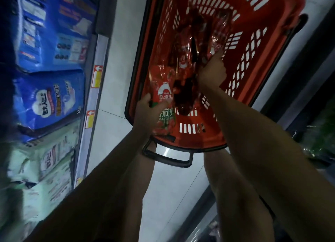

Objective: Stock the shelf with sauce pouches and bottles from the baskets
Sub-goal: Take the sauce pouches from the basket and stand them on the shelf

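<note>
A red plastic basket [253, 64] stands on the pale floor below me. My left hand [146, 114] grips a red tomato sauce pouch [164, 100] at the basket's near left corner. My right hand [213, 72] reaches into the basket among several more red pouches [184, 47]. Its fingers touch a pouch [217, 35] near the middle. Whether they are curled round it is hidden by the hand.
A shelf on the left carries blue packs [50, 100] and pale green packs [47, 162], with a price rail [94, 89] along its edge. The basket's black handle [168, 158] lies folded toward me. A dark shelf edge [308, 82] runs on the right.
</note>
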`<state>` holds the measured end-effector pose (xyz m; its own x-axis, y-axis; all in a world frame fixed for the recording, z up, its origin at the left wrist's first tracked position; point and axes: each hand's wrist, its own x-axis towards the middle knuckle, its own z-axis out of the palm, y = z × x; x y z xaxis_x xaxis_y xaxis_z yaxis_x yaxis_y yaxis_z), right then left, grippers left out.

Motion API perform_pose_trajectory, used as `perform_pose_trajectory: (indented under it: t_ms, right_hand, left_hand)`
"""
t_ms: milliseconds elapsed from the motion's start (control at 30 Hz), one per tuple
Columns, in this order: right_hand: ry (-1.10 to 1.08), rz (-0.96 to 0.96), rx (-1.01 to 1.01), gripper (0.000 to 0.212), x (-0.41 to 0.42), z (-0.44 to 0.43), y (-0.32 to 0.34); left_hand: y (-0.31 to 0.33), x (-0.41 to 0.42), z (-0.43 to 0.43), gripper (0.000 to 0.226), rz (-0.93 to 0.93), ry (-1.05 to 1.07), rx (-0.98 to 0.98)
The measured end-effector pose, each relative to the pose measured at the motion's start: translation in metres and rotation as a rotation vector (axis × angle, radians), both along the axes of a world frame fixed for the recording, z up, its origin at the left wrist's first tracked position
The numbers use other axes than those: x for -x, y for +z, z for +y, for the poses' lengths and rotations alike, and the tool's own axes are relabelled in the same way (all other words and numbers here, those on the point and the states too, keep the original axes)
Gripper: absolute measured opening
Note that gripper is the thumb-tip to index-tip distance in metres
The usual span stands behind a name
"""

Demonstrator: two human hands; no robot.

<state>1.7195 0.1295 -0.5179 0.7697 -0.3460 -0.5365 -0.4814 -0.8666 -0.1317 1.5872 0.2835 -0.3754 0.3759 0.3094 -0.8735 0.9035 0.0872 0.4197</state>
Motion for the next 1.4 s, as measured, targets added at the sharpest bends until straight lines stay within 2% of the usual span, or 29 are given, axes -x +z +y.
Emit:
perform_pose_trajectory:
  t_ms: [133,267,400,467,533,600,667,767,833,933,1000,1067,1167,1267,1400]
  right_hand:
    - [0.073,0.012,0.027,0.051,0.016,-0.01,0.027]
    - [0.048,0.093,-0.05,0.024,0.03,-0.02,0.105]
    - [0.125,0.072,-0.071,0.026,0.044,-0.036,0.203]
    - [0.245,0.054,-0.081,0.03,0.05,-0.043,0.26]
    - [0.368,0.0,-0.095,0.035,0.055,-0.049,0.32]
    - [0.438,-0.072,-0.108,0.032,0.056,-0.052,0.38]
    - [0.479,-0.174,-0.117,0.028,0.049,-0.052,0.435]
    - [0.5,-0.433,-0.161,0.027,0.032,-0.043,0.521]
    - [0.488,-0.577,-0.196,0.019,0.019,-0.036,0.573]
    - [0.428,-0.597,-0.332,0.033,0.001,-0.026,0.645]
    - [0.422,-0.64,-0.461,0.038,-0.01,-0.023,0.695]
    - [0.476,-0.679,-0.511,0.033,-0.019,-0.023,0.743]
    - [0.6,-0.734,-0.525,0.021,-0.028,-0.027,0.809]
    - [0.702,-0.815,-0.677,0.014,-0.032,-0.024,0.873]
    - [0.71,-0.899,-0.893,0.02,-0.023,-0.008,0.951]
  left_hand:
    - [0.011,0.002,-0.003,0.046,0.004,0.049,0.002]
    - [0.048,-0.001,-0.002,0.049,-0.008,-0.032,-0.027]
    - [0.112,-0.012,0.009,0.042,-0.067,-0.144,0.016]
    - [0.154,-0.021,0.019,0.052,-0.122,-0.232,0.003]
    - [0.198,-0.032,0.029,0.055,-0.158,-0.337,-0.014]
    - [0.244,-0.04,0.038,0.054,-0.195,-0.445,0.0]
    - [0.289,-0.051,0.05,0.039,-0.234,-0.55,0.025]
    - [0.361,-0.066,0.066,0.022,-0.315,-0.727,0.056]
    - [0.407,-0.076,0.074,0.015,-0.387,-0.832,0.046]
    - [0.47,-0.087,0.081,0.021,-0.526,-0.877,0.013]
    - [0.515,-0.092,0.083,0.022,-0.617,-0.841,-0.017]
    - [0.567,-0.091,0.084,0.027,-0.716,-0.75,-0.039]
    - [0.641,-0.076,0.084,0.031,-0.823,-0.48,-0.004]
    - [0.688,-0.061,0.083,0.033,-0.915,-0.261,0.032]
    - [0.737,-0.045,0.077,0.036,-0.99,0.103,0.152]
